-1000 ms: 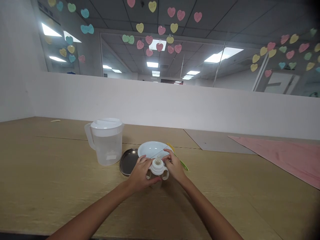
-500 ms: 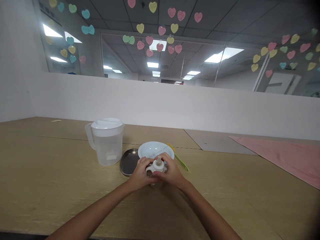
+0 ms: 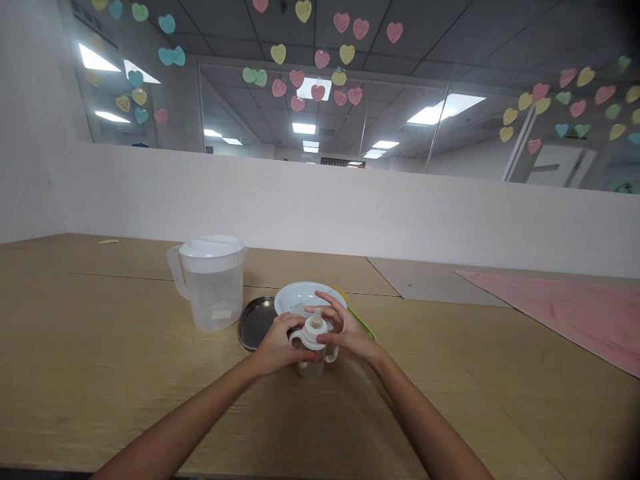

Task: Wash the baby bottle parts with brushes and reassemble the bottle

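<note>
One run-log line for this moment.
left hand: holding bottle | right hand: fingers spread, at bottle top | bottle: upright, teat up | farther back: dish, tray, jug

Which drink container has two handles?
The small clear, white-handled bottle between left hand and right hand; the large translucent plastic pitcher shows only one handle.

Left hand (image 3: 279, 343) grips the two-handled bottle (image 3: 312, 341) upright; right hand (image 3: 346, 331), spread wide, meets its top! White dish (image 3: 295, 291) just behind, lidded pitcher (image 3: 215, 290) standing left on the tabletop (image 3: 125, 347).
</note>
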Motion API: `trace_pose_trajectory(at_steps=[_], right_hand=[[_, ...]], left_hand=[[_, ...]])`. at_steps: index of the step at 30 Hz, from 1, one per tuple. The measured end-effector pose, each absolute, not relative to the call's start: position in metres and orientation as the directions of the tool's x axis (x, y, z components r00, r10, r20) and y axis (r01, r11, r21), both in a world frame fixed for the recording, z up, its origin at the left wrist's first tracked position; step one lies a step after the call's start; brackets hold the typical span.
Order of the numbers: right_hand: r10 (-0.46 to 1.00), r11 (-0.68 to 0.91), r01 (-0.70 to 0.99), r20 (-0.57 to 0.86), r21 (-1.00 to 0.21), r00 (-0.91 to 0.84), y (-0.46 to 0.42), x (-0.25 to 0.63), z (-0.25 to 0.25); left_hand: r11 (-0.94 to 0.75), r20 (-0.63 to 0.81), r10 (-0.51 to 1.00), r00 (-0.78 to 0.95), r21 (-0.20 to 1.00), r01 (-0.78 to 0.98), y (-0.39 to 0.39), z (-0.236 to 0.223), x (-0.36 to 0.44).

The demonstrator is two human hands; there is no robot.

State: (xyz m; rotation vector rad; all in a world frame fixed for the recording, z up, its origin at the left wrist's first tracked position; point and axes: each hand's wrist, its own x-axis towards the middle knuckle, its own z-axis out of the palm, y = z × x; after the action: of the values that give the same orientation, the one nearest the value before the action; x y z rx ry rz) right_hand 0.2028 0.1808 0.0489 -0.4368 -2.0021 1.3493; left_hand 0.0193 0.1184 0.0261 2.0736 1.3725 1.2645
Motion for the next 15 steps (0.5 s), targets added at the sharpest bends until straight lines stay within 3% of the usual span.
trace_pose_trajectory(at_steps=[8, 12, 15], right_hand=[[0.776, 0.426, -0.117, 0.429, -0.897, -0.462, 0.197, 0.208, 0.049], [0.646, 0.495, -0.124, 0.459, -0.860, -0.609, 0.186, 0.203, 0.048], [0.632, 0.513, -0.070, 0.432, -0.856, -0.643, 0.191, 0.198, 0.040]], left_hand=[[-0.442, 0.477, 0.869, 0.131, 0.629, 0.640, 0.115, 0.029, 0.022], [-0.439, 0.474, 0.871, 0.132, 0.628, 0.643, 0.114, 0.030, 0.023], [-0.446, 0.473, 0.872, 0.131, 0.652, 0.613, 0.116, 0.029, 0.021]])
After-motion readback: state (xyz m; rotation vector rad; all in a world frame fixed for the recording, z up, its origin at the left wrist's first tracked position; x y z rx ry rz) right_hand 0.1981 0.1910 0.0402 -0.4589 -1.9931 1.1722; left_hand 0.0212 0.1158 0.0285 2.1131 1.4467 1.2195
